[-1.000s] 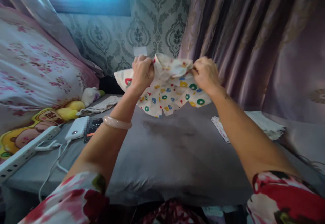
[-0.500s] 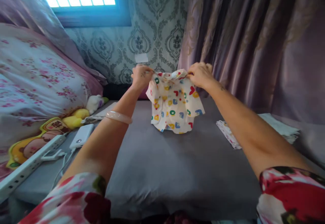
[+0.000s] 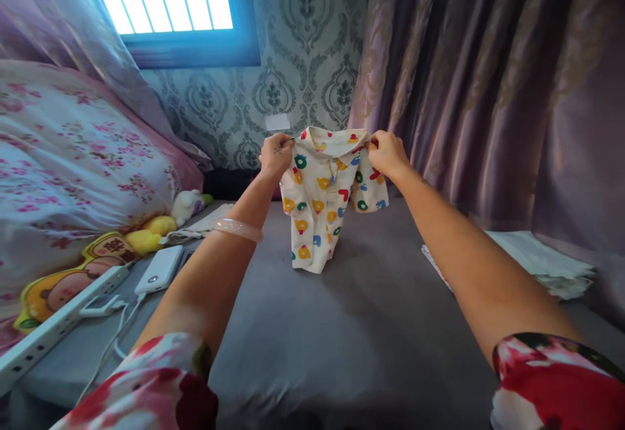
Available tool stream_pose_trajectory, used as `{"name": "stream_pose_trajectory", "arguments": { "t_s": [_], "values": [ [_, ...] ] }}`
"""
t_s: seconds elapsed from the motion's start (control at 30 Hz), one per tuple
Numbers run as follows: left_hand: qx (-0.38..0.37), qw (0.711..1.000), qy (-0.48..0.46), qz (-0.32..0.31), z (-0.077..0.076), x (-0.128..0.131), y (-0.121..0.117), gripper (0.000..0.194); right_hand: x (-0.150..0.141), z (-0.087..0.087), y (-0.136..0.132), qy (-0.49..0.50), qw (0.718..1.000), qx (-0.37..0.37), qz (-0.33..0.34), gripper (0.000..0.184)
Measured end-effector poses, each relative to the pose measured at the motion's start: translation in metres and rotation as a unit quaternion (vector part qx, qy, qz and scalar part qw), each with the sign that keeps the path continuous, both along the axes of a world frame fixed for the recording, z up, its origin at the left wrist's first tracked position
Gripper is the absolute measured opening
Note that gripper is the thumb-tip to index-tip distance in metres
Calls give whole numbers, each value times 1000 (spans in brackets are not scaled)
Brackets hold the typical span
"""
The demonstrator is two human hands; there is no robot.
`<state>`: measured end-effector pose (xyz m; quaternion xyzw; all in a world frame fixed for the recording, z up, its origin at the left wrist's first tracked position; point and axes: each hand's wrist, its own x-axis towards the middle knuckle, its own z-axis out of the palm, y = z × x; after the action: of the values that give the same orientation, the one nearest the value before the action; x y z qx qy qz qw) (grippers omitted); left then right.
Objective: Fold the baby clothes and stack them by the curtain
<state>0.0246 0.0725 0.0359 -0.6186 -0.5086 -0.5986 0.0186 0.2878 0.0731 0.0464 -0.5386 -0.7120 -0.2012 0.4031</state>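
A small cream shirt (image 3: 317,202) with a colourful letter-like print hangs upright between my hands, its collar at the top. My left hand (image 3: 276,155) pinches it at the left shoulder. At the right shoulder my right hand (image 3: 388,154) has its fingers closed on the fabric. One short sleeve hangs below my right hand. The shirt's lower edge hangs just over or touches the grey bed sheet (image 3: 371,326); which one, I cannot tell.
Folded pale cloths (image 3: 544,261) lie at the right, partly behind my forearm. On the left are a power strip (image 3: 63,326), a white power bank (image 3: 160,268) with a cable, a yellow plush toy (image 3: 146,238) and floral bedding (image 3: 97,157). Purple curtains (image 3: 488,92) hang at the right.
The shirt has turned and swung; its lower part is now narrower and further left, and the collar is stretched straighter. Both hands still hold the shoulders. The view has tilted slightly up.
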Motion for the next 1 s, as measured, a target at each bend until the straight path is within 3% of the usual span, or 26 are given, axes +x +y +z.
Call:
{"name": "stream_pose_trajectory", "arguments": {
  "t_s": [0.23, 0.43, 0.57, 0.8, 1.0],
  "values": [
    [82, 995, 42, -40, 6, 8, -8, 16, -1, 3, -4, 12, 998, 65, -13, 41],
    [126, 991, 6, 48, 1, 10, -27, 17, -15, 3, -37, 21, 996, 85, -13, 45],
    [154, 985, 20, 80, -1, 9, -54, 15, -17, 7, -70, -17, 996, 73, -43, 38],
    [186, 974, 89, 94, 2, 1, -115, 17, 0, 20, -123, -88, 991, 93, -29, 29],
    [218, 954, 148, 140, 17, -12, -151, 21, 15, 41, -155, -141, 984, 112, -5, 32]
  ]
}}
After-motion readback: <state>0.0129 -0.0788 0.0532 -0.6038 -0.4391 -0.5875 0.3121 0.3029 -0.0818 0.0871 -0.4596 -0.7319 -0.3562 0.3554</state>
